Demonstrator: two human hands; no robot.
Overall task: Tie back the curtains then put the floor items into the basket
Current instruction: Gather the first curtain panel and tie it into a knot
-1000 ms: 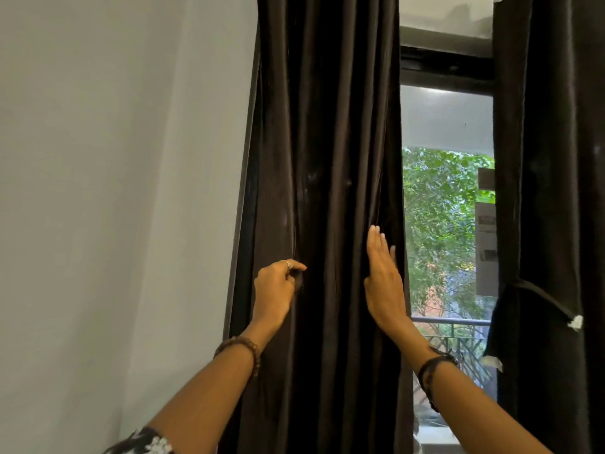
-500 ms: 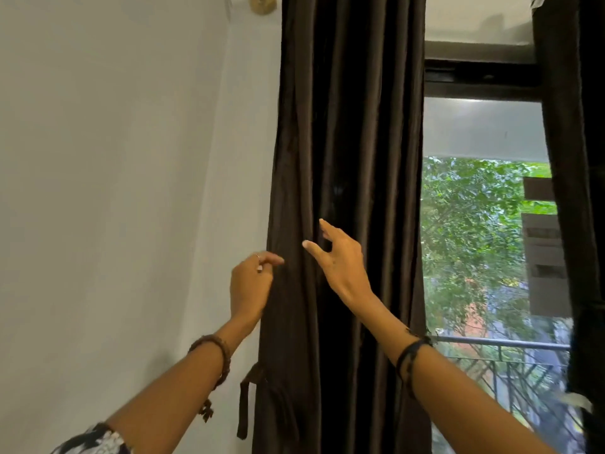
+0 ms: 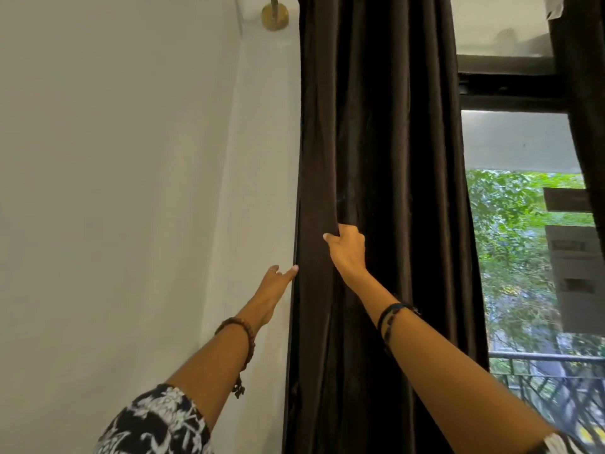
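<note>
A dark brown left curtain [image 3: 386, 142] hangs bunched in folds beside the white wall. My right hand [image 3: 348, 249] grips a fold of it at mid height, fingers curled into the cloth. My left hand [image 3: 276, 281] reaches along the wall, fingers stretched out, fingertips touching the curtain's left edge. A second dark curtain [image 3: 586, 109] hangs at the far right edge of view. No tie-back, floor items or basket show in this view.
A white wall [image 3: 131, 191] fills the left. A brass rod bracket [image 3: 275, 14] sits near the top. Between the curtains, the window [image 3: 523, 257] shows green trees and a balcony railing [image 3: 556, 358] outside.
The view has shifted left and up. My right hand went from open to gripping a curtain fold. My left hand opened from a pinch and reached to the curtain's left edge.
</note>
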